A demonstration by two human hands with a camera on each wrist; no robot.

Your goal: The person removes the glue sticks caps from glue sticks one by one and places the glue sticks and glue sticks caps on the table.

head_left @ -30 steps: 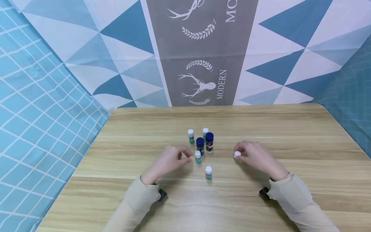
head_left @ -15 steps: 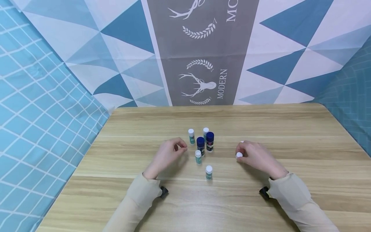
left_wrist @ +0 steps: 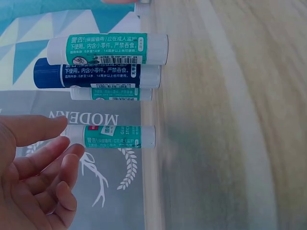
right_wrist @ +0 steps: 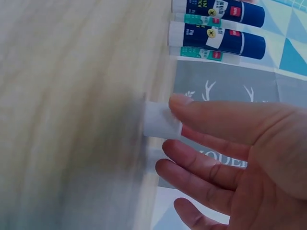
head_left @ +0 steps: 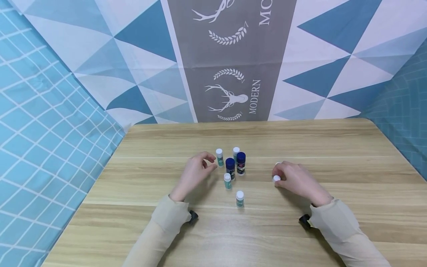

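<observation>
My left hand [head_left: 196, 170] is beside the back-left glue stick [head_left: 220, 160], which has a green label and white cap and stands upright. In the left wrist view, the parted thumb and fingertips lie around the cap end of that glue stick [left_wrist: 115, 137], with the fingers loosely bent. My right hand [head_left: 296, 181] pinches a small white cap [head_left: 276, 178] between thumb and index finger, low at the tabletop. Just behind it is a second white cap [head_left: 278, 163], mostly hidden by the hand; the right wrist view shows this second cap [right_wrist: 153, 160] past the fingertips.
Two dark blue glue sticks, the left one [head_left: 230, 168] and the right one [head_left: 241, 164], stand in the middle. Around them are more green glue sticks: one behind [head_left: 235, 151], one in front [head_left: 228, 181] and one nearer me [head_left: 240, 199]. The wooden table [head_left: 160, 144] meets patterned cloth behind.
My left hand has moved away from the front green glue stick, back to the back-left one, its fingers parting. The right hand and its cap have shifted slightly right, revealing the second cap.
</observation>
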